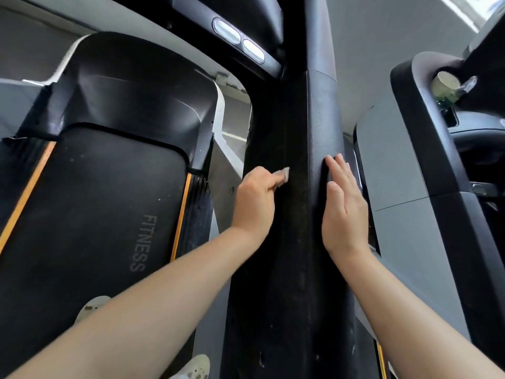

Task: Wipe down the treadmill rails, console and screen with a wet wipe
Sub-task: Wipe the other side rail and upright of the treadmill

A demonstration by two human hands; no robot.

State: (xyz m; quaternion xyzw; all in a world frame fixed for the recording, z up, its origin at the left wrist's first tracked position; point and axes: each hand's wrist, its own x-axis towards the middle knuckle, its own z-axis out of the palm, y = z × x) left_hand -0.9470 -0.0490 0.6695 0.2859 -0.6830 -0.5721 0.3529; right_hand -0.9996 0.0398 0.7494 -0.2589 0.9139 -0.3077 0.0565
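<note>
From the head camera, the left hand (255,199) is pinching a small grey wipe (283,175) with curled fingers and holding it against the left face of the black rail (297,214). The right hand (345,207) is lying flat, fingers straight and together, on the rail's right side. The belt (109,209) on the left is showing the word "FITNESS" between orange stripes.
</note>
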